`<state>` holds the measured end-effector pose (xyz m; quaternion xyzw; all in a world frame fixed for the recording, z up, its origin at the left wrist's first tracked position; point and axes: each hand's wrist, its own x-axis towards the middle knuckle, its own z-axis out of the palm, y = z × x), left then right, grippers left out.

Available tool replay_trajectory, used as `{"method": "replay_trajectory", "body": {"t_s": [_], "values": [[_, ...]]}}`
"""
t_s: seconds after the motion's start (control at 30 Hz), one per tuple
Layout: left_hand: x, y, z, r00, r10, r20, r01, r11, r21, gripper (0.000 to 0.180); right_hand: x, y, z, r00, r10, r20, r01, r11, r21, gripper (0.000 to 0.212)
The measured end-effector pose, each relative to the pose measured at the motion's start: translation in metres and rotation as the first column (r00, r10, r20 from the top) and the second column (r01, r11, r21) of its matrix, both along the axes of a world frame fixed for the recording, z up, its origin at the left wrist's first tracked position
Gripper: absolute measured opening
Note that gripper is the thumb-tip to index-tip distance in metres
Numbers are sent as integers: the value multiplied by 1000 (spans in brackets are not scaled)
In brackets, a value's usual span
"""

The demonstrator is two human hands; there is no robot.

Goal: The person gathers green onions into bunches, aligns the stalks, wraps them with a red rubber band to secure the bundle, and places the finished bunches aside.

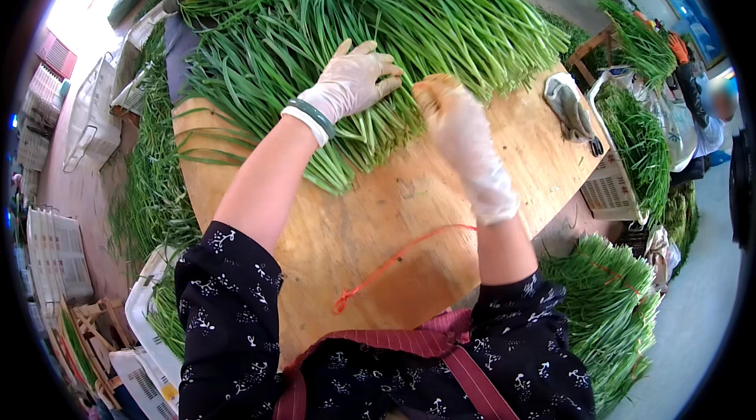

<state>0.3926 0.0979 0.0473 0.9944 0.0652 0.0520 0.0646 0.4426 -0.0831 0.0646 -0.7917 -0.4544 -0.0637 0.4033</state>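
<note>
A broad heap of long green garlic chives (315, 18) covers the far half of the wooden table (370, 239). Their pale cut ends point to the right and toward me. My left hand (356, 80), in a thin whitish glove with a dark green band at the wrist, rests on the heap with its fingers spread. Just right of it, my right hand (461, 125) is gloved too, stained orange-brown at the fingers. Its fingers curl closed beside the stalk ends; what they hold, if anything, is hidden. A red string (394, 257) runs across the tabletop to my right wrist.
Grey-and-white work gloves (568, 107) lie at the table's right edge. Bundled chives (602, 302) stand at the lower right, beyond them a loaded crate (614, 188). Loose greens (153, 176) line the left side. Another person (705, 117) works at the far right.
</note>
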Motion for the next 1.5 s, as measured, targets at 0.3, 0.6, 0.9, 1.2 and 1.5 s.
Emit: {"method": "replay_trajectory", "body": {"t_s": [0.3, 0.6, 0.9, 1.2, 1.5], "values": [[-19, 11, -22, 946, -22, 323, 19, 1000, 14, 28, 33, 46, -25, 926, -13, -378, -229, 776, -587, 128], [-27, 11, -10, 971, -223, 83, 212, 970, 119, 30, 9, 51, -46, 864, 360, -352, -496, 731, -469, 79], [-44, 11, -4, 994, -18, -109, 20, 1000, 10, 32, 40, 49, -45, 922, 44, -385, -198, 908, -370, 50], [-71, 3, -9, 988, 147, -49, -142, 986, 88, 28, 63, 117, -64, 942, 222, -251, -324, 791, -518, 40], [-50, -1, 7, 983, -26, -180, 53, 988, 147, 36, 62, 138, -79, 596, 265, -758, -589, 785, -189, 31]]}}
